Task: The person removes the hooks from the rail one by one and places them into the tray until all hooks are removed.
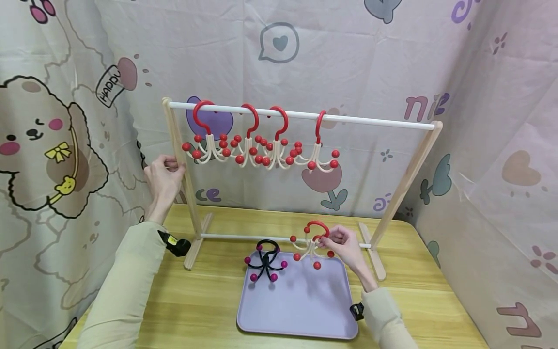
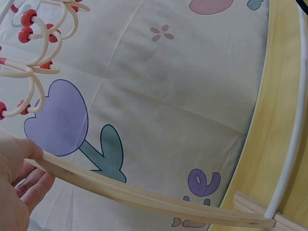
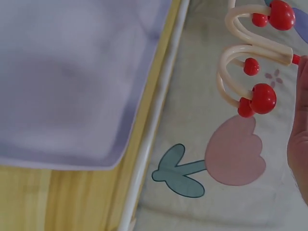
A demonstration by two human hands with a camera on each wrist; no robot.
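Observation:
My left hand grips the left wooden post of a small clothes rack, thumb on one side and fingers on the other. In my right hand is a claw hanger with a red hook and cream prongs tipped in red balls. Thumb and fingers pinch it near the base of its hook, over the far right part of a lilac tray. A black claw hanger with magenta balls lies at the tray's far left. Several red-and-cream hangers hang from the white top rail.
The rack's right post rises beyond my right hand, its wooden foot on the wood-grain table. A white lower rail runs behind the tray. Patterned curtains enclose the back and both sides.

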